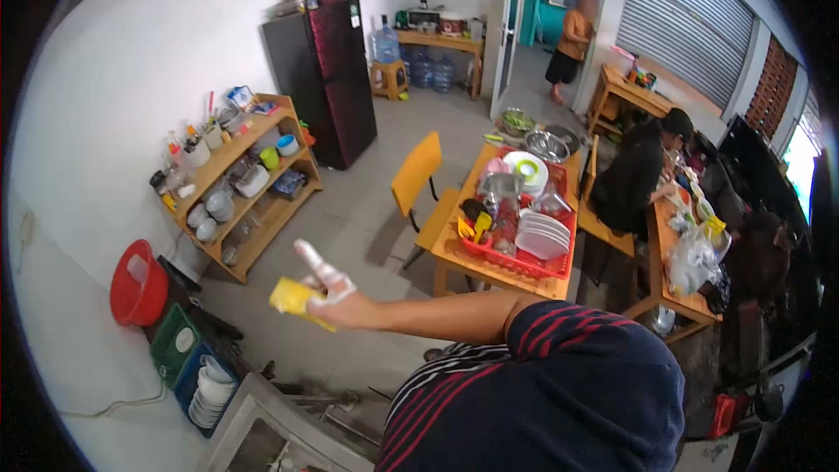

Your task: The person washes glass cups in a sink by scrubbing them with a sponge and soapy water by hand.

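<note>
My right hand [339, 304] reaches out to the left at the end of my bare forearm, below a dark sleeve with red stripes. It is closed on a yellow sponge [299, 299], which sticks out from the lower fingers. White lather covers parts of the fingers, and one finger points up and away. Under the hand is the tiled floor [350, 236]; the sponge touches nothing else that I can see. My left hand is not in view.
A grey plastic chair-like frame [253, 411] is below my hand. Beyond stand a wooden shelf [262, 201], yellow chair [418, 177] and table with a red dish basket [559, 269]. Plates fill a blue crate [185, 389]. One person [634, 170] sits at right; another [572, 39] stands by the doorway.
</note>
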`<state>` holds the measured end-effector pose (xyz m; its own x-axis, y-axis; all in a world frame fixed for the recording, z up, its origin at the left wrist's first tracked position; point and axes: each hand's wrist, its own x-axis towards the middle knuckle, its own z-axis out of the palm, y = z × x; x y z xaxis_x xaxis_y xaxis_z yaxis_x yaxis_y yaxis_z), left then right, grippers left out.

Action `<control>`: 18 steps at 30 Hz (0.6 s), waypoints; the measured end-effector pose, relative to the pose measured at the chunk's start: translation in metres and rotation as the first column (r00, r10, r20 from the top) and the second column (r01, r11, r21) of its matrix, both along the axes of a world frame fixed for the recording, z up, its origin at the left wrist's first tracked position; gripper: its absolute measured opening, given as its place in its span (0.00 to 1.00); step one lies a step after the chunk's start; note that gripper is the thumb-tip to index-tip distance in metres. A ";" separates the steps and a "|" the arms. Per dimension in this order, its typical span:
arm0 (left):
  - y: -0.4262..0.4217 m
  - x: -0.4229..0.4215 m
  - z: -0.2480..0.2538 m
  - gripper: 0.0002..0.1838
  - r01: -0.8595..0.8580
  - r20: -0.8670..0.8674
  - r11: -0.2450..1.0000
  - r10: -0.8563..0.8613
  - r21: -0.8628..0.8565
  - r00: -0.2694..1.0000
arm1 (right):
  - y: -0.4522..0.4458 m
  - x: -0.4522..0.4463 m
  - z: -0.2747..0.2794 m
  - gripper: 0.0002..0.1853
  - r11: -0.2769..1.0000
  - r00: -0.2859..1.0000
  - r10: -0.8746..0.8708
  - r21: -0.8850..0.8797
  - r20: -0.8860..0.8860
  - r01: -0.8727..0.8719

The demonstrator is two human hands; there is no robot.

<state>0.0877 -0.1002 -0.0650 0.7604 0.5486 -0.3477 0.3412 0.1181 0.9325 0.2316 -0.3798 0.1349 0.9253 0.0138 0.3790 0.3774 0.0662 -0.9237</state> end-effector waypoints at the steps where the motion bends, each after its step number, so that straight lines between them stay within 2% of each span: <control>1: 0.001 -0.001 0.002 0.35 -0.003 -0.006 1.000 0.003 0.000 1.000 | 0.001 -0.008 -0.010 0.48 0.999 0.997 0.017 -0.038 -0.073 -0.020; 3: 0.004 -0.002 0.001 0.35 -0.017 -0.014 1.000 0.017 -0.001 1.000 | 0.003 -0.014 -0.028 0.48 0.997 0.989 0.029 -0.071 -0.148 -0.040; 6: 0.006 -0.005 0.002 0.35 -0.041 -0.021 0.999 0.041 -0.003 0.999 | 0.006 -0.017 -0.049 0.47 0.998 0.996 0.006 -0.061 -0.086 -0.011; 8: 0.008 -0.008 0.003 0.35 -0.058 -0.024 0.998 0.058 -0.002 0.998 | 0.007 -0.023 -0.051 0.46 0.997 0.973 0.038 -0.057 -0.227 -0.053; 12: 0.015 -0.017 0.002 0.36 -0.115 -0.037 0.993 0.115 -0.012 0.993 | 0.016 -0.027 -0.059 0.45 0.992 0.947 0.072 -0.073 -0.314 -0.100; 14: 0.021 -0.023 0.001 0.36 -0.156 -0.048 0.988 0.155 -0.019 0.987 | 0.040 -0.018 -0.093 0.43 0.995 0.998 -0.034 -0.100 -0.062 0.028; 16: 0.028 -0.030 0.001 0.36 -0.205 -0.055 0.978 0.203 -0.025 0.978 | 0.057 -0.024 -0.091 0.41 0.995 0.999 -0.002 -0.097 -0.045 -0.002; 18: 0.037 -0.042 -0.001 0.36 -0.261 -0.054 0.965 0.259 -0.034 0.964 | 0.073 -0.039 -0.082 0.40 0.952 0.895 0.237 -0.090 -0.379 -0.291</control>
<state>0.0456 -0.0630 -0.0663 0.5750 0.7098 -0.4068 0.3389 0.2459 0.9081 0.1925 -0.3064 0.0527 0.9523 0.3052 -0.0027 0.0048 -0.0240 -0.9997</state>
